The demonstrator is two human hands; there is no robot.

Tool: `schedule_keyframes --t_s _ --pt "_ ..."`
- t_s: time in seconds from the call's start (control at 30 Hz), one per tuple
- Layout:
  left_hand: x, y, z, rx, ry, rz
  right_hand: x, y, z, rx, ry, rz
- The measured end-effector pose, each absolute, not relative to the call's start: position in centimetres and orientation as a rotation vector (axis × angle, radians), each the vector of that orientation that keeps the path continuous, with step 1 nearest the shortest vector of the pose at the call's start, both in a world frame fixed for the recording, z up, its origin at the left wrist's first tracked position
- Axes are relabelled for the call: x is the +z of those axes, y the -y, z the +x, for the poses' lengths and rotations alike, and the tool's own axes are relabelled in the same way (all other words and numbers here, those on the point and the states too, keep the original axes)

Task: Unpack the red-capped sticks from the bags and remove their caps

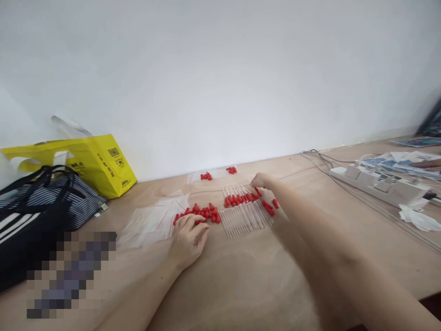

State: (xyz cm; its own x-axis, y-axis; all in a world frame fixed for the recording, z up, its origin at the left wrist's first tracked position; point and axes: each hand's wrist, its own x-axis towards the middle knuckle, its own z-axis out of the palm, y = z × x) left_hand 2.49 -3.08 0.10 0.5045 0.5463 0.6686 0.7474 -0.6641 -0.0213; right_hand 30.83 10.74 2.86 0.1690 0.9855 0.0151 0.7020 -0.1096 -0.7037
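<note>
Red rubber bulbs [208,212] lie in a loose pile at the middle of the table. My left hand [189,239] rests at the near edge of this pile, its fingers spread and loosely curved, with nothing seen in them. To the right, a row of glass droppers [237,199] with red bulbs lies side by side. Below them is a row of bare glass tubes [245,220]. My right hand [262,180] is closed at the row's far right end, pinching a red-bulbed dropper [257,192]; its fingertips are partly hidden. A few red bulbs [268,208] lie beside my right forearm.
Clear plastic bags [151,225] lie left of the pile. A bag with more red bulbs [206,176] lies by the wall. Yellow [103,165] and dark striped bags [51,202] stand left. A power strip [382,186] with cables sits right, near another person's hand [429,164].
</note>
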Motion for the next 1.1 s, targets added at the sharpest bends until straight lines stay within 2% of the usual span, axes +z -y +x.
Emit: schedule_keyframes --t_s 0.27,0.37,0.5,0.6,0.7,0.83,0.93,1.1 --pt "-0.3 3.3 3.7 -0.98 1.101 -2.473 2.6 -2.9 29.9 0.818 1.436 -1.376" --pt "-0.4 3.7 4.9 -1.075 1.141 -2.495 1.3 0.9 27.4 1.099 1.415 -0.929" --pt "-0.3 4.1 6.4 -1.076 1.032 -2.566 0.2 3.6 25.5 1.329 1.43 -0.82" --pt "-0.1 4.2 6.7 -1.089 1.006 -2.528 -0.2 3.6 26.0 1.31 1.494 -0.864" --pt "0.0 4.2 6.6 -1.071 1.016 -2.492 -0.4 3.3 27.1 1.009 1.711 -0.907" --pt "-0.1 4.3 6.5 -1.02 1.01 -2.48 -1.1 3.4 27.6 0.192 2.169 -0.85" --pt "-0.3 4.1 6.5 -0.983 0.978 -2.494 -1.7 3.7 26.9 -0.327 2.235 -0.843" --pt "-0.6 3.8 6.6 -0.932 0.929 -2.456 -2.1 3.8 26.1 -0.591 2.207 -0.81"
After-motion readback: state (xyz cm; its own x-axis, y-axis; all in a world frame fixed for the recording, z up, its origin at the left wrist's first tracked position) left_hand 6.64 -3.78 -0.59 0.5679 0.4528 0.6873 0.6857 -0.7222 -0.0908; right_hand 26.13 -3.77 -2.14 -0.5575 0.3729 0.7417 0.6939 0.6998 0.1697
